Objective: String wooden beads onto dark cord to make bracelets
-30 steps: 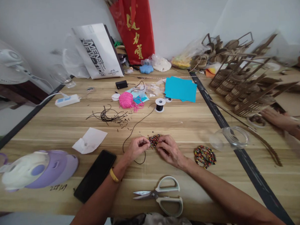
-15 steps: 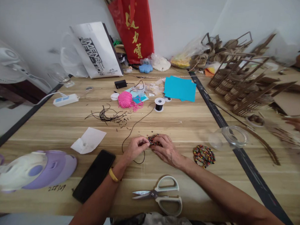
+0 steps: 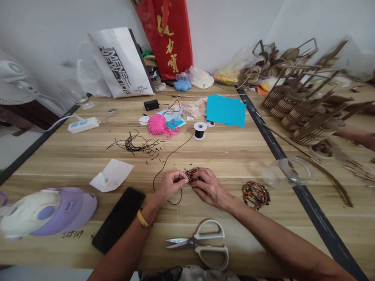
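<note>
A small pile of coloured beads [image 3: 191,173] lies mid-table between my two hands. From the left, my left hand [image 3: 173,184] comes up to the pile, thumb and forefinger pinched. A thin black cord [image 3: 163,166] runs from a white spool [image 3: 200,130], loops round and passes under this hand into its pinch; the cord's end is too small to see. My right hand [image 3: 211,189] bends over the pile, its fingers closed down on the beads and their tips partly hidden. Right of it lies a coil of strung multicoloured beads [image 3: 256,194]. Scissors [image 3: 195,242] lie spread in front of me.
A black phone [image 3: 118,220] and a purple-white device [image 3: 50,213] lie left. Beyond are black cord clippings [image 3: 134,144], pink yarn [image 3: 157,124] and blue sheets [image 3: 226,110]. Clear round containers [image 3: 294,170] and brown woven baskets [image 3: 306,116] stand right, near another person's arm [image 3: 359,136].
My hands stay almost in place at the beads, with only slight finger movement. At the right, the other person's arm has reached further in, beside the baskets.
</note>
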Available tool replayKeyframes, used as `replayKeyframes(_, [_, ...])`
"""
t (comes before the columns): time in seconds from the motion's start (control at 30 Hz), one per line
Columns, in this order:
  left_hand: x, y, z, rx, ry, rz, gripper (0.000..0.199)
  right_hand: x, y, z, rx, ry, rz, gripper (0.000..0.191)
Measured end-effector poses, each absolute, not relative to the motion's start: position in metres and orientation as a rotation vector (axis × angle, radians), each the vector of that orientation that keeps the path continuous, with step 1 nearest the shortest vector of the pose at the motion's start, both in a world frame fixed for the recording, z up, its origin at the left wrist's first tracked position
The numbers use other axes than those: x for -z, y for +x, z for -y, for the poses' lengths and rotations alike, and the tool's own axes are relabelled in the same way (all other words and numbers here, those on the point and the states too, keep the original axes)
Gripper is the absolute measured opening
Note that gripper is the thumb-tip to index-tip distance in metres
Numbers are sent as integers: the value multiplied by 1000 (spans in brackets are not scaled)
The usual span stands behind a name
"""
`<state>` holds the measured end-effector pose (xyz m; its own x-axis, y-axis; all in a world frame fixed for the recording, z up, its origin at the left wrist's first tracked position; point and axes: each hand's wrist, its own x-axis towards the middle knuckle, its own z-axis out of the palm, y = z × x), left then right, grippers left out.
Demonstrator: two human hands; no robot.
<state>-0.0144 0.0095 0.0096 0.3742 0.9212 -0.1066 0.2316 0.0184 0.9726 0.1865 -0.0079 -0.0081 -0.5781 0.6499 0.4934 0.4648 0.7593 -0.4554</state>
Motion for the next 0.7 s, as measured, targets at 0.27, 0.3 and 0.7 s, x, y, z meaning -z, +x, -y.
replayKeyframes(0.27, [-7,-15,-10,-741,1478,-1093,17,7,186,10,-393,-839,2253,10])
replayKeyframes(0.3, [-7,-15,-10,-741,1477,-1094,16,7,186,10,-389,-842,2261,10])
replayKeyframes(0.7, [-5,-14,-10,-744,1496,-1091,15,10,184,6,-303,-845,2332,10])
